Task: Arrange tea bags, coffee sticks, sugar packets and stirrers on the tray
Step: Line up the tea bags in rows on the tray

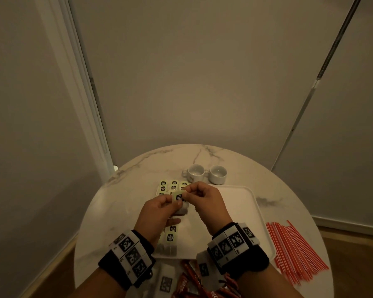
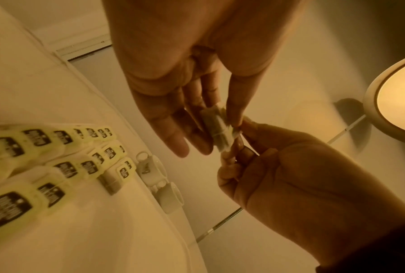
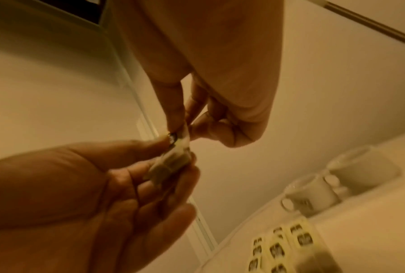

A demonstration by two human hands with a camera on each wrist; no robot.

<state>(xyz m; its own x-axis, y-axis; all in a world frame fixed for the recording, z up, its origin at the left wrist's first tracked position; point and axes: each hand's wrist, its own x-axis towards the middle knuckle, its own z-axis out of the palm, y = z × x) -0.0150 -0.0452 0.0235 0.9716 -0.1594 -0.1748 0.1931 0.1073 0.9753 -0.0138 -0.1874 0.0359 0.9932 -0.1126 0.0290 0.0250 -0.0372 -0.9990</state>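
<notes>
A: Head view?
B: Both hands hold one tea bag (image 1: pixel 179 198) above the white tray (image 1: pixel 249 208) on the round desk (image 1: pixel 121 203). Left hand (image 1: pixel 157 214) grips its body, right hand (image 1: pixel 202 198) pinches the tag. Rows of tea bags (image 1: pixel 172 186) lie on the tray's far left; red stirrers (image 1: pixel 293 250) on the desk, right.

A: Left wrist?
B: Left fingers (image 2: pixel 236 103) and thumb clamp the bag (image 2: pixel 218 127); two cups (image 2: pixel 159 182) beyond the tray.

A: Right wrist?
B: Right fingers (image 3: pixel 173 114) nip the tag end; the rest are curled.
</notes>
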